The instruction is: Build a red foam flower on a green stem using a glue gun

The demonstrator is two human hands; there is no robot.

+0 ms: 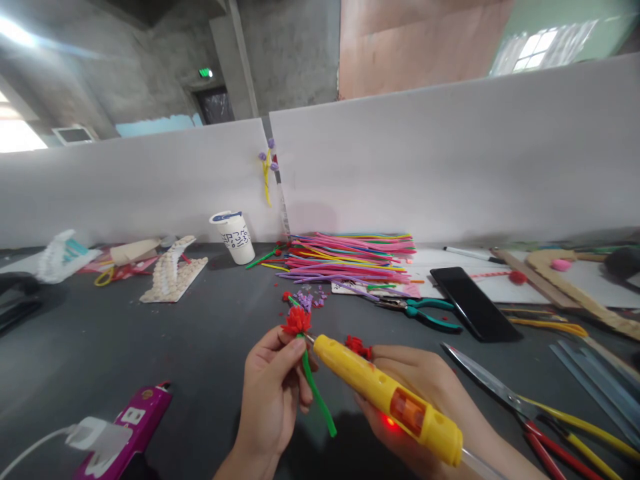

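Note:
My left hand (273, 393) is closed on a green pipe-cleaner stem (316, 393) topped by a red flower (297, 321). My right hand (425, 393) grips a yellow glue gun (387, 395) whose metal tip touches the stem just under the flower. A small red piece (359, 346) sits at my right fingertips, behind the gun. A red light glows under the gun.
A heap of coloured pipe cleaners (350, 263) lies at the back, beside a white paper cup (234, 237). Green-handled pliers (420, 312), a black phone (473, 303) and scissors (500, 387) lie to the right. A pink device (133, 420) with a white plug lies at the lower left.

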